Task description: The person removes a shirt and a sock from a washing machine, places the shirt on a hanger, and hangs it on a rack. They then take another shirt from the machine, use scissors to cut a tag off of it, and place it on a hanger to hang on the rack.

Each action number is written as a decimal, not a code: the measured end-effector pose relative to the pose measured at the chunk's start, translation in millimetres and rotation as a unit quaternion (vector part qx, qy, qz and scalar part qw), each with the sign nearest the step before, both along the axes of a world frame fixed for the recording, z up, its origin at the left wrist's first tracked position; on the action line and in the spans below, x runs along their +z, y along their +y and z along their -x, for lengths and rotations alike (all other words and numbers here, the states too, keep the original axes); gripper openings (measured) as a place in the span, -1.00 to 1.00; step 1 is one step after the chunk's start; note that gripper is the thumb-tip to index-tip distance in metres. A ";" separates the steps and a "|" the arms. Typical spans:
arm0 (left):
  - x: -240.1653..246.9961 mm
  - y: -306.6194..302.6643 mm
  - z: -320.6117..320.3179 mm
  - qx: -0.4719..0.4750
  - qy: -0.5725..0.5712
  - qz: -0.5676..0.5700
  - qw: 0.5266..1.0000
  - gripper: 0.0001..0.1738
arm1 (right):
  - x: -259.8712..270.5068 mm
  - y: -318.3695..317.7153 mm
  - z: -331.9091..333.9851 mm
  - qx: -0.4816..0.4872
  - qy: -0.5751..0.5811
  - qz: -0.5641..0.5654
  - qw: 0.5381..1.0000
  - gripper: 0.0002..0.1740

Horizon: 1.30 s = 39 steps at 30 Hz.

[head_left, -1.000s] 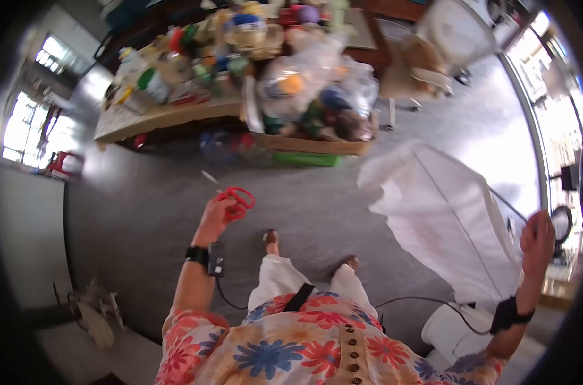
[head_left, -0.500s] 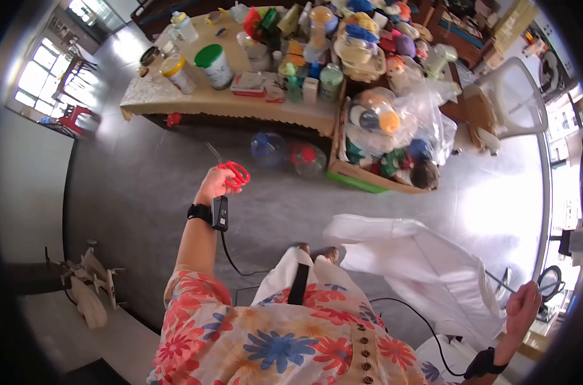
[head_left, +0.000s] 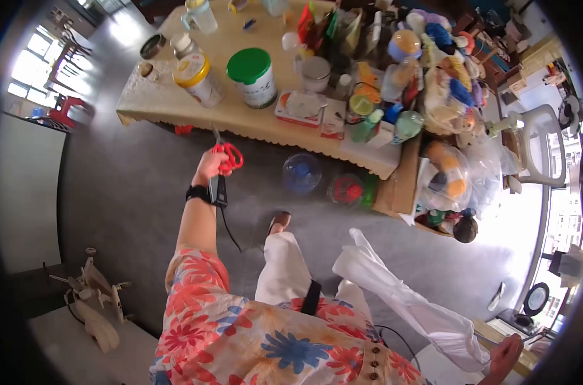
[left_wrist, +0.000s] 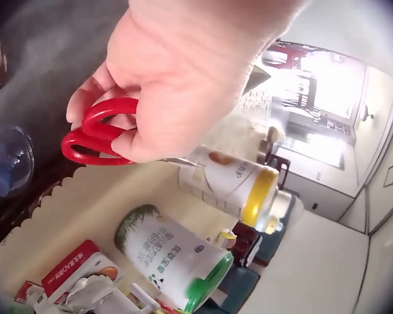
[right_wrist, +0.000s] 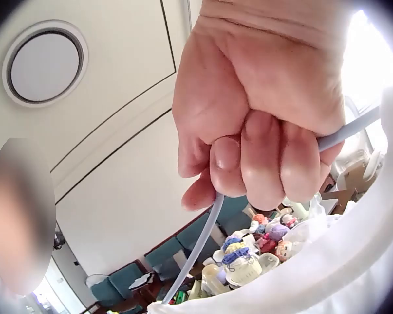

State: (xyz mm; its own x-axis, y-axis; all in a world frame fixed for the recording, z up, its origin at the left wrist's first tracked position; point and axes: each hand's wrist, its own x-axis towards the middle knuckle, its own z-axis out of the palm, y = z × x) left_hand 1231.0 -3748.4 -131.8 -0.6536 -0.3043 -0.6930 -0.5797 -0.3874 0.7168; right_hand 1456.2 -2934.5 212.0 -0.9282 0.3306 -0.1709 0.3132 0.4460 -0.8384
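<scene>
In the head view my left hand (head_left: 208, 167) holds red-handled scissors (head_left: 230, 156) out in front, blades pointing toward the table's front edge. The left wrist view shows the thumb and fingers on the red handle loops (left_wrist: 85, 145), with part of the blades hidden behind the hand. Low on the right, my right hand (head_left: 506, 351) grips a thin grey-blue rod (right_wrist: 200, 248) that bends at the fist. White cloth (head_left: 410, 301) hangs from this rod and trails across toward my legs in folds.
Ahead stands a cloth-covered table (head_left: 157, 106) bearing a green-lidded tub (head_left: 252, 77), a yellow-lidded can (head_left: 198, 80) and several bottles. Large clear bottles (head_left: 302, 173) lie on the floor below. A cardboard box (head_left: 400, 189) of toys and a white chair (head_left: 548, 151) stand to the right.
The table and box have come nearer as I stepped forward. My left hand with the scissors has moved toward the table edge. The right hand has lowered, and the white cloth has folded narrower.
</scene>
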 end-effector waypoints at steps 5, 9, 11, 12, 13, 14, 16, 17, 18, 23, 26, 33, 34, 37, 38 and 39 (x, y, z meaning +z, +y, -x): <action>-23.8 -58.7 48.4 -0.033 -0.022 -0.028 0.999 -0.65 | 45.2 -93.0 44.4 -0.037 -0.084 0.047 0.995 -0.70; -43.7 -80.0 78.0 -0.081 -0.017 -0.044 0.996 -0.63 | 60.9 -157.8 72.2 -0.097 -0.104 0.195 0.970 -0.84; -50.7 -86.5 94.2 -0.100 -0.015 -0.044 0.994 -0.63 | 51.0 -159.7 78.2 -0.086 -0.087 0.099 0.988 -0.85; -56.7 -91.0 104.1 -0.120 -0.033 -0.003 0.992 -0.62 | 41.7 -158.4 76.8 -0.076 -0.074 0.005 0.994 -0.86; -61.6 -92.3 115.2 -0.144 -0.049 0.034 0.988 -0.61 | 33.6 -158.1 70.0 -0.069 -0.062 -0.093 0.991 -0.87; -65.0 -95.4 125.9 -0.176 -0.040 0.065 0.981 -0.65 | 30.0 -160.2 59.3 -0.066 -0.054 -0.194 0.977 -0.88; -66.6 -98.9 148.9 -0.228 -0.038 0.082 0.969 -0.71 | 31.2 -207.2 52.7 -0.120 -0.020 -0.226 0.967 -0.76; -87.8 -109.9 160.9 -0.208 -0.039 0.077 0.974 -0.71 | 26.6 -244.2 74.1 -0.173 0.019 -0.154 0.973 -0.60; -103.2 -115.6 165.0 -0.164 0.030 0.036 0.985 -0.75 | 30.5 -243.2 74.6 -0.153 0.012 -0.024 0.988 -0.59; -118.8 -117.5 176.7 -0.006 0.199 -0.114 0.973 -0.66 | 31.2 -240.0 58.4 -0.157 0.012 0.118 0.981 -0.61; -165.3 -191.1 180.5 -0.221 0.210 0.110 0.946 -0.73 | 21.7 -231.9 47.5 -0.159 0.020 0.107 0.981 -0.63; -9.9 27.4 108.2 -0.154 0.033 0.108 0.981 -0.65 | 0.0 -158.4 3.0 -0.109 0.054 0.180 0.976 -0.54; 17.9 85.0 94.2 -0.224 0.047 0.088 0.969 -0.63 | -5.5 -140.2 -11.0 -0.106 0.057 0.170 0.978 -0.52; 102.1 267.1 52.8 -0.400 0.093 0.055 0.910 -0.65 | -16.3 -79.3 -48.7 -0.112 0.088 0.180 0.973 -0.52; 123.2 323.7 39.2 -0.458 0.129 0.045 0.879 -0.67 | -18.7 -59.7 -61.2 -0.126 0.080 0.151 0.977 -0.52; 142.9 378.6 26.3 -0.512 0.164 0.034 0.843 -0.69 | -19.3 -40.8 -72.0 -0.140 0.072 0.120 0.980 -0.53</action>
